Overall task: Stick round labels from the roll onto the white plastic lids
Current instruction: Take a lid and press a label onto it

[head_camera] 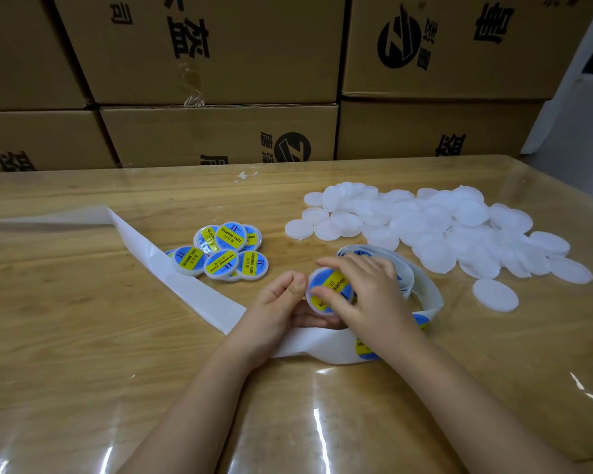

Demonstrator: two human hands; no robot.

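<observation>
One white lid (324, 307) is clamped in the grip of the left hand (278, 302), thumb curled at its left rim, fingers beneath. The right hand (370, 292) reaches across that lid from the right, straight fingers pressing its blue-and-yellow label (334, 282) (grip apart, clasping nothing). The label roll (418, 285) lies on the counter (83, 336) just right of the lid, bare lids (442, 230) farther right, labelled lids (226, 254) to its left.

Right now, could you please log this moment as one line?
left hand: holds round white plastic lid; right hand: presses blue-and-yellow round label onto it; labelled lids: pile left; blank lids: heap right
</observation>
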